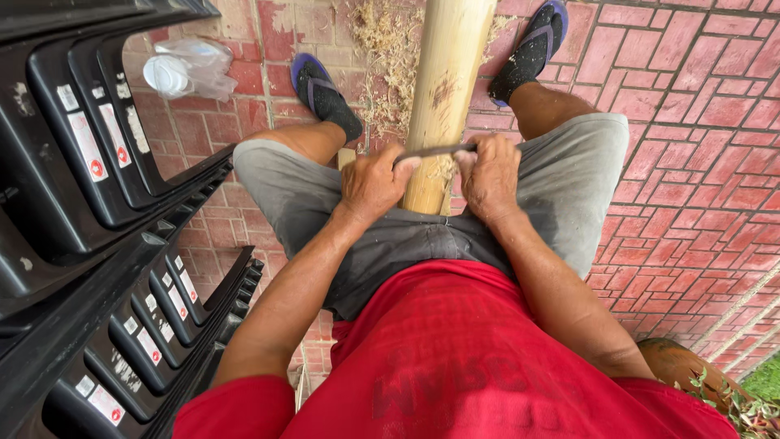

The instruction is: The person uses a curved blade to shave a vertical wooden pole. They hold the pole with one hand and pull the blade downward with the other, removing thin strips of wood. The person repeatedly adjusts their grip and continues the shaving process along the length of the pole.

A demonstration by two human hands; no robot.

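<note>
Pale, smooth wooden pole [443, 97] w/ a scuffed reddish patch, near end between knees. Left hand [372, 183] & right hand [490, 177] both fisted on ends of thin dark metal blade [436, 150], laid crosswise, touching pole's face; forearms angled inward from red shirt. Long axis runs straight away from body, over brick paving [699, 162], between sandalled feet. Shavings [386, 49] beside far part.

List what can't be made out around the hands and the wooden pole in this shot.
Head view:
- Blade: its ends are hidden inside the left hand and right hand.
- Wooden pole: top cut off by the frame edge, near end hidden between the thighs.
- Seat: hidden under the person's body.
- Plastic bag: contents too small to make out.
</note>
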